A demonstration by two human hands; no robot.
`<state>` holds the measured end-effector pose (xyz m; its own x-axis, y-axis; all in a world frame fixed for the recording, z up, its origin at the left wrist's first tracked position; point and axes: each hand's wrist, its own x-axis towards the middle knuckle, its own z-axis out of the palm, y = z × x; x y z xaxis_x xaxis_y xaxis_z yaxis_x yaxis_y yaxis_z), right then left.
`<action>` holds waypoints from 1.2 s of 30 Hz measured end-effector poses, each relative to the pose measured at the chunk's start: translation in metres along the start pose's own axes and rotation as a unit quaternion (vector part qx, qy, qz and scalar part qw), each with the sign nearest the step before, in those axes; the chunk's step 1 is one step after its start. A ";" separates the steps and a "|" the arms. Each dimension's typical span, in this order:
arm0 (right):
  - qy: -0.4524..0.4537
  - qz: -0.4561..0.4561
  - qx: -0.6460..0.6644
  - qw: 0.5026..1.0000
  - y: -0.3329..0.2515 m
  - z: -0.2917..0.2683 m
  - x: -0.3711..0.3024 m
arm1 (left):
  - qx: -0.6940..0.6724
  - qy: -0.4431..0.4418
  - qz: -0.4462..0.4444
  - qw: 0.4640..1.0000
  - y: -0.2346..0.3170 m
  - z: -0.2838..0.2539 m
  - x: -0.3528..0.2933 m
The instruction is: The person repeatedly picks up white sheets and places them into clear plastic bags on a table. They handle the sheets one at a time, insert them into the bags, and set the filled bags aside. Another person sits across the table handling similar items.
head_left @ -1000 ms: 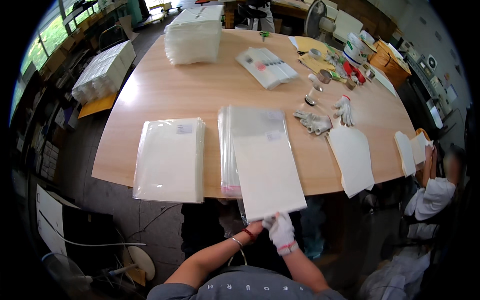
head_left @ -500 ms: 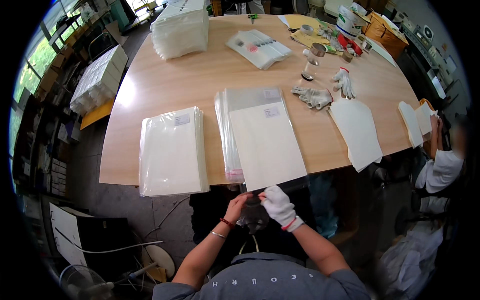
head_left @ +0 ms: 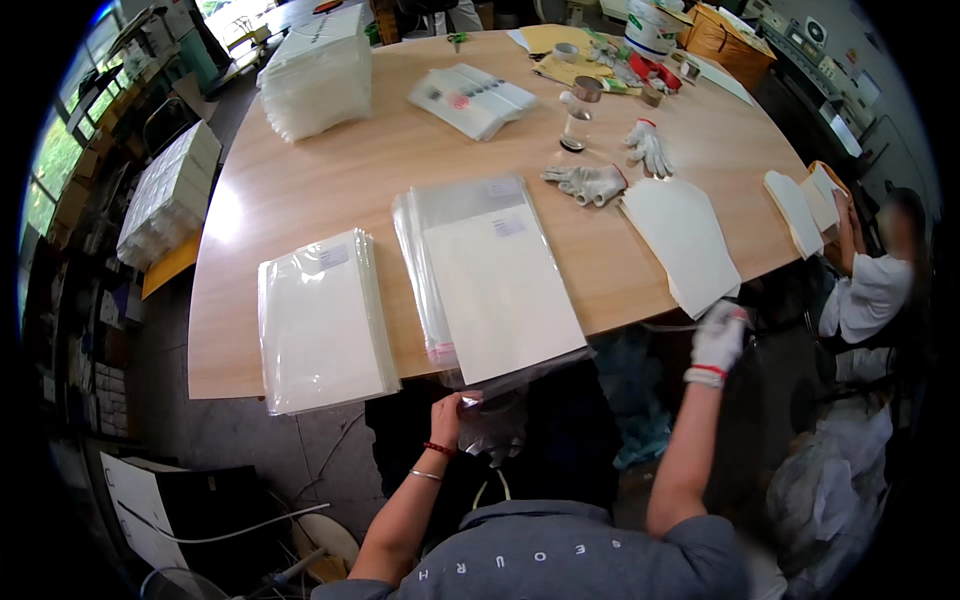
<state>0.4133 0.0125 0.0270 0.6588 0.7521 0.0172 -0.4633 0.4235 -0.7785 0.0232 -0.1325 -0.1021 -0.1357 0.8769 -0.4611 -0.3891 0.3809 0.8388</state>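
My bare left hand, with a red bead bracelet and a bangle, is closed at the near edge of a clear plastic bag. A white sheet with a small label lies within that bag, on top of a pile of clear bags. My right hand, in a white glove with a red cuff, is stretched out to the right. It is at the near end of a fanned stack of white sheets; its fingertips are blurred, and I cannot tell whether they grip a sheet.
Left of the bags lies a stack of filled sleeves. Farther back are a tall pile of plastic bags, printed bags, a clear bottle and loose gloves. Another person sits at the right edge.
My right hand has left the bag's near edge and moved right to the sheet stack. My left hand stays at the bag. The view has shifted slightly.
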 end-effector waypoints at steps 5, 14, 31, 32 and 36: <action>-0.590 0.187 -0.777 0.110 0.025 -0.115 0.006 | 0.150 0.031 0.085 0.985 0.008 -0.014 -0.006; -0.583 -0.039 -0.485 0.651 0.073 0.007 -0.064 | 0.623 0.032 0.511 0.592 0.050 -0.001 -0.001; -0.358 0.194 -0.467 0.785 0.093 0.018 -0.099 | 0.041 0.072 -0.032 0.996 0.048 0.008 0.002; -0.366 0.182 -0.484 0.773 0.093 0.013 -0.099 | 0.036 0.038 -0.044 0.998 0.053 0.009 0.002; -0.445 0.083 -0.472 0.756 0.095 0.005 -0.115 | 0.120 -0.030 0.019 0.992 0.085 0.006 -0.009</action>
<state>0.2905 -0.0308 -0.0457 -0.2178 0.9751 -0.0424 0.4114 0.0523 -0.9099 -0.0031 -0.1061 -0.0251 -0.0883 0.9054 -0.4153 -0.1563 0.3992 0.9034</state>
